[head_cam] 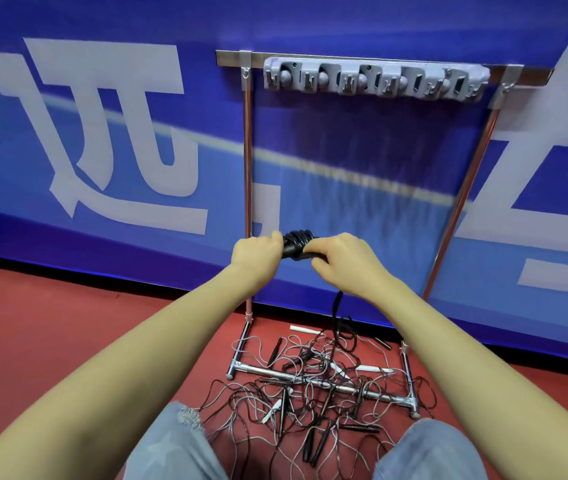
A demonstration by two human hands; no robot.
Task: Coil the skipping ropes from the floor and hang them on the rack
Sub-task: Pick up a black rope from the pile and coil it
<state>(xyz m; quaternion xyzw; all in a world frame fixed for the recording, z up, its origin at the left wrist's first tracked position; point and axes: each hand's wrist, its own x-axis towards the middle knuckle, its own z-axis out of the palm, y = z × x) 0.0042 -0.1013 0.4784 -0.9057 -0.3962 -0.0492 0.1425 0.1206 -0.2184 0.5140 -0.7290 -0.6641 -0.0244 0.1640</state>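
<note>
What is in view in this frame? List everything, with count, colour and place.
black rope bundle: one, black, held up between both hands, tail hanging to the floor
rope pile: count unclear, black and pale cords tangled on the floor over the rack's base
rack: one, chrome, against the banner
clip strip: one, grey, on the rack's top bar
banner: one, blue with white characters, behind
floor: red
left hand: grips the bundle
right hand: grips the bundle
</note>
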